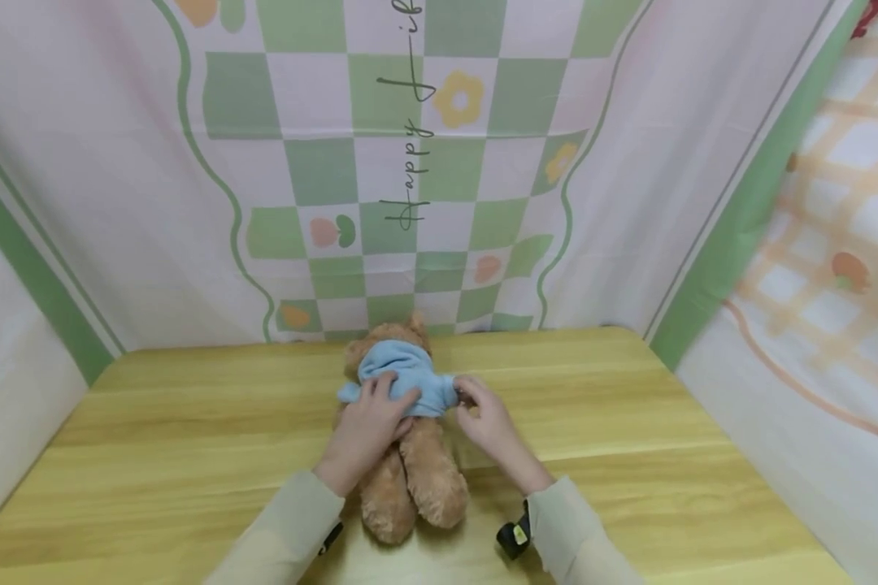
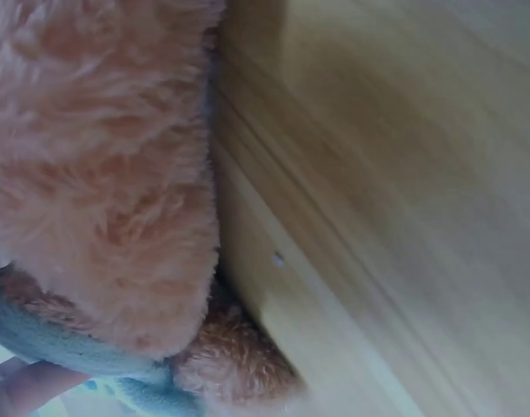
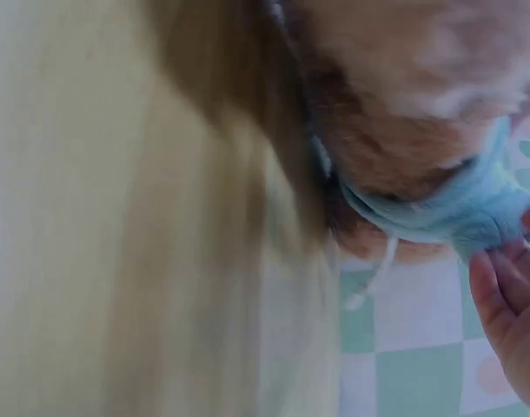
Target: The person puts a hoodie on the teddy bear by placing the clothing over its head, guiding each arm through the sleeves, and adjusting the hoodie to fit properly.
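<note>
A brown plush teddy bear [image 1: 430, 467] lies on the wooden table, its legs toward the person. It wears a blue shirt [image 1: 402, 357], and one sleeve sticks out to the right. My left hand [image 1: 369, 426] rests on the shirt's front and lower hem with spread fingers. The right hand [image 1: 486, 418] pinches the end of the right-side sleeve between thumb and fingers. In the right wrist view, fingertips [image 3: 491, 295] meet the blue sleeve [image 3: 486, 226], and a white string [image 3: 387, 274] hangs by it. In the left wrist view, brown fur [image 2: 117, 191] hides most of the left hand.
The wooden table [image 1: 629, 455] extends on both sides of the bear. A green-and-white checked cloth [image 1: 395, 171] hangs behind its far edge, with an orange-checked cloth [image 1: 841, 203] at the right. A black wrist camera [image 1: 514, 536] sits below the right cuff.
</note>
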Action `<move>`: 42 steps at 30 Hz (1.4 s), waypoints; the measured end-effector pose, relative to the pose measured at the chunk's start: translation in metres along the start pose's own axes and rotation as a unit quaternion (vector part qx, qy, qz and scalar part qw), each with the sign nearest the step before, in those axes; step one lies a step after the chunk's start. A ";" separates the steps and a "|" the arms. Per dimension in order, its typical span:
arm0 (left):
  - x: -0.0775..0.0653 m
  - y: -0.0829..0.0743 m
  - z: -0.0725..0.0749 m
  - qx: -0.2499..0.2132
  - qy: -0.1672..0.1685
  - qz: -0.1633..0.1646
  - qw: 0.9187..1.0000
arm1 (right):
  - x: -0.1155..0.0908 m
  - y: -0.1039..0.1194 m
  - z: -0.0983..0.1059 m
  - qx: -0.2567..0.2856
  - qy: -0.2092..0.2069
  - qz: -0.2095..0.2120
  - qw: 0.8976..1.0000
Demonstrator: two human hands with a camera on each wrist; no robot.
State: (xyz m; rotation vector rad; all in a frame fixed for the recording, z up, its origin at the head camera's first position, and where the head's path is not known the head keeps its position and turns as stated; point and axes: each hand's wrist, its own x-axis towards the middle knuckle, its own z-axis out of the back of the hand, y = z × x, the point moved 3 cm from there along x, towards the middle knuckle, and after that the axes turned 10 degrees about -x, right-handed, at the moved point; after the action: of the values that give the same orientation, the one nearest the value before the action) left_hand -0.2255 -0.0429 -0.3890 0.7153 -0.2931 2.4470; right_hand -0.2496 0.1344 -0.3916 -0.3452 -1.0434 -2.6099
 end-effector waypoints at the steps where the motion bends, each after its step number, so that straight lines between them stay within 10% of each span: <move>1: 0.000 0.000 0.000 -0.003 0.006 -0.001 1.000 | 0.000 0.000 0.002 -0.002 -0.003 0.001 1.000; 9: 0.001 -0.002 -0.006 -0.006 0.027 -0.013 1.000 | 0.008 0.003 0.002 -0.058 0.011 -0.044 0.997; 18: 0.000 -0.003 -0.005 0.031 0.032 -0.043 0.998 | 0.006 0.018 0.001 -0.226 -0.026 0.033 0.973; 30: 0.006 -0.009 -0.004 0.067 0.078 -0.065 0.993 | 0.006 0.013 -0.007 -0.136 -0.016 -0.022 0.990; 42: 0.003 -0.009 -0.003 0.039 0.075 -0.067 0.994 | 0.025 0.006 0.008 -0.185 -0.046 -0.002 0.982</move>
State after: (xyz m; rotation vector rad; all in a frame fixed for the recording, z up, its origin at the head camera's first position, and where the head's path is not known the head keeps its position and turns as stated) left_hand -0.2239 -0.0333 -0.3894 0.5614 -0.0881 2.3779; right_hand -0.2698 0.1311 -0.3740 -0.5533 -0.5766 -2.8087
